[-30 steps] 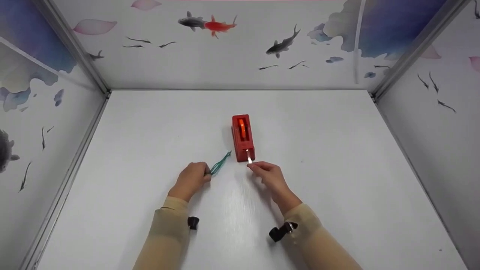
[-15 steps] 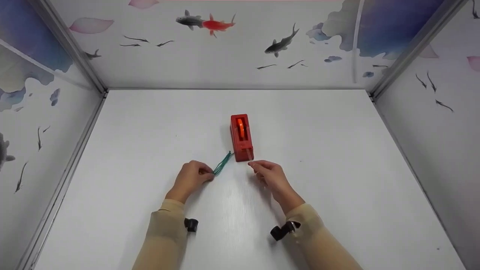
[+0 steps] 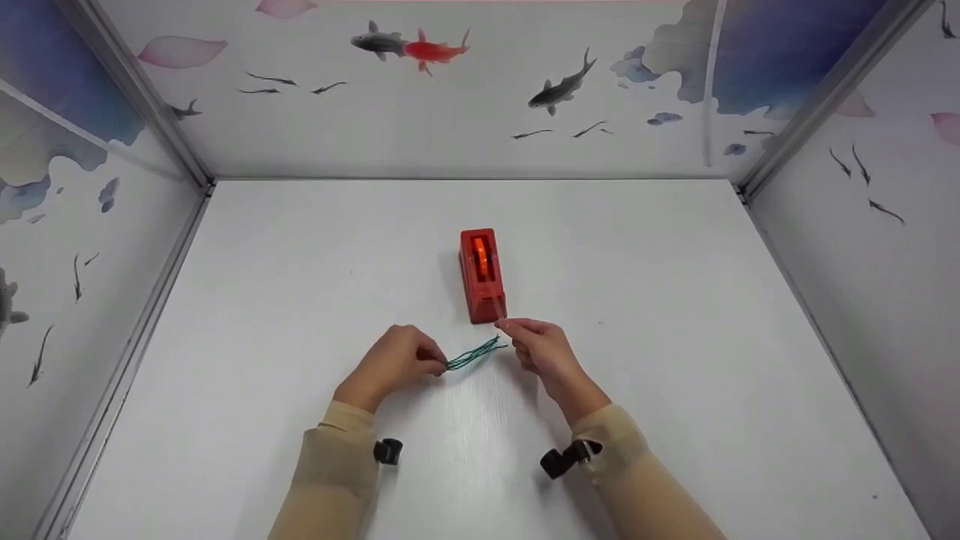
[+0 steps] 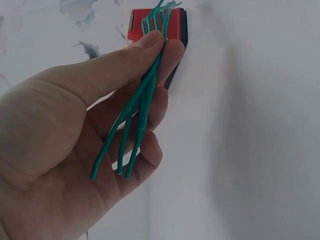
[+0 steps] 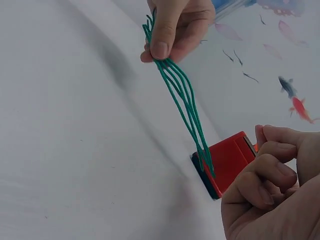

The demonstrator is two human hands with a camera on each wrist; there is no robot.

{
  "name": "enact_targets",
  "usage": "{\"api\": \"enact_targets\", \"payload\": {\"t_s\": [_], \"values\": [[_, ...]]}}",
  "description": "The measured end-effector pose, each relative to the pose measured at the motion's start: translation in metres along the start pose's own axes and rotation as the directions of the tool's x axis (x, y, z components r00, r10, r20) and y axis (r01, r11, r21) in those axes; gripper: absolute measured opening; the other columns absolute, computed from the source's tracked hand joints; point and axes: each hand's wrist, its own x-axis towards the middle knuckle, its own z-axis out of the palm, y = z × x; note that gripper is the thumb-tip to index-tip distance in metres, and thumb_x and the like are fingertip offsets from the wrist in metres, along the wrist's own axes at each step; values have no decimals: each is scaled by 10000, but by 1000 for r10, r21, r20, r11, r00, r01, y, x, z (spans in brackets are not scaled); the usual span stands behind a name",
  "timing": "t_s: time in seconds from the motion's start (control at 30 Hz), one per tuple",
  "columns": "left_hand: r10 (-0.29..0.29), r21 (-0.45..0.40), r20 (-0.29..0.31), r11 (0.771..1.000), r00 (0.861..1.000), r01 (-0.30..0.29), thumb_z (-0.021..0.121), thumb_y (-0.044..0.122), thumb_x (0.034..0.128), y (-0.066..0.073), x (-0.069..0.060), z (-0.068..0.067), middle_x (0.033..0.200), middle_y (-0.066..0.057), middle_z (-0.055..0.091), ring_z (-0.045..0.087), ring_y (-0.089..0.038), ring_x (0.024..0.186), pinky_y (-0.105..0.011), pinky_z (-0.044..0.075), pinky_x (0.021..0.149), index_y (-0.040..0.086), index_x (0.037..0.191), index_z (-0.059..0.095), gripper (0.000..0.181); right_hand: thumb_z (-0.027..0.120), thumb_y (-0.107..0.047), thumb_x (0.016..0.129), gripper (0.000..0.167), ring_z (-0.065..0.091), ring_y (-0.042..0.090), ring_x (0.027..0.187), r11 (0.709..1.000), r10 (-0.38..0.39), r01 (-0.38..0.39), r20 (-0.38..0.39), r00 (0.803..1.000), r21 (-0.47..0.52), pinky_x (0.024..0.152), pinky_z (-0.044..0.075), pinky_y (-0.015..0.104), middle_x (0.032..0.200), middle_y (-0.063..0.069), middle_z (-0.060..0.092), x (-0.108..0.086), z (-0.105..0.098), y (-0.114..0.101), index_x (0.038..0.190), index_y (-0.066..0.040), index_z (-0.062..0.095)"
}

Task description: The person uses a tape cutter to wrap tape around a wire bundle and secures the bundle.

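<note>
A bundle of thin green strands [image 3: 474, 354] is pinched between thumb and fingers of the left hand [image 3: 394, 364]; in the left wrist view the strands [image 4: 145, 100] cross the palm side and fan apart at both ends. The red tape dispenser [image 3: 482, 277] with an orange roll [image 3: 481, 256] stands beyond both hands. At its near end, the right hand [image 3: 547, 360] pinches the end of a clear tape strip [image 3: 498, 306] that runs back to the dispenser. The strands' far tips lie just left of the right fingers.
The white tabletop [image 3: 660, 285] surrounds the dispenser. Printed panels with fish [image 3: 435, 51] stand along its back and sides, with metal rails at the corners. A black device [image 3: 388, 451] is worn at the left wrist and another [image 3: 570, 459] at the right wrist.
The left hand has shifted right and slightly nearer, and the strands have swung from beside the dispenser to below its near end. The right hand has barely moved.
</note>
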Motion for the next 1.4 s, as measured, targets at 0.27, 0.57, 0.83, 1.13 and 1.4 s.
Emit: {"api": "enact_targets", "payload": {"t_s": [0.27,0.57,0.83,1.13,1.4], "values": [[119,79,-119,991,986,-110,803,150,904,25,27,17,892,24,774,637,-145,852,-346,576,847,144,971,843,79,729,-331,971,319,333,128,598,998,-66,65,44,997,6,557,300,256,638,-48,377,-8,-4,-3,1171,-85,769],[174,120,-182,981,968,-154,782,175,924,41,42,19,987,7,768,625,-167,885,-344,573,861,179,1081,831,165,703,-321,991,331,352,126,590,994,-91,95,81,993,-49,551,314,254,644,-39,411,-14,-4,4,1192,-64,761],[198,105,-199,978,960,-180,770,168,928,46,43,17,1009,10,760,629,-169,921,-341,577,890,202,1080,832,168,689,-326,1000,349,351,123,590,995,-81,86,82,993,-55,547,310,248,654,-40,414,-15,-6,9,1224,-65,748],[224,100,-250,974,942,-205,778,159,919,43,42,18,984,19,751,621,-167,929,-326,580,873,210,1060,834,160,652,-349,1020,402,300,121,562,998,-48,53,160,986,-27,522,284,240,644,-38,368,-13,-13,13,1316,-83,708],[249,149,-240,965,938,-218,783,162,912,43,40,13,967,12,738,600,-167,905,-320,563,837,207,1060,835,163,635,-336,1037,311,412,118,598,928,-313,296,-42,949,-228,522,333,236,670,-26,505,-18,-23,-9,1106,-63,767]]}}
